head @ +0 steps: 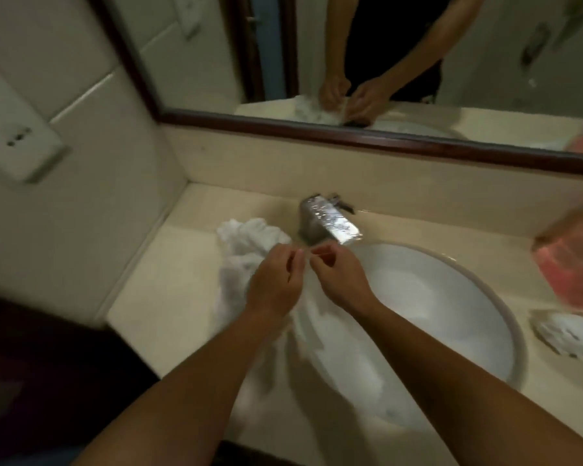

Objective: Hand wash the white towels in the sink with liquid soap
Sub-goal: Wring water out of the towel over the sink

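Firstly, on the tiled wall at the far left hangs a white box (24,146). Next comes the beige worktop (169,297), and on it lies a white towel (246,243), crumpled beside the faucet (327,220) and falling over the left rim into the sink (451,297). Both hands meet above this towel: the left hand (276,280) and the right hand (337,277) have curled fingers and each pinches the upper edge of the cloth, fingertips almost touching. The sink is white and round. At the right edge stands a pink object (572,264), too blurred to tell what it is, and below it a second white towel (572,338) lies on the worktop.
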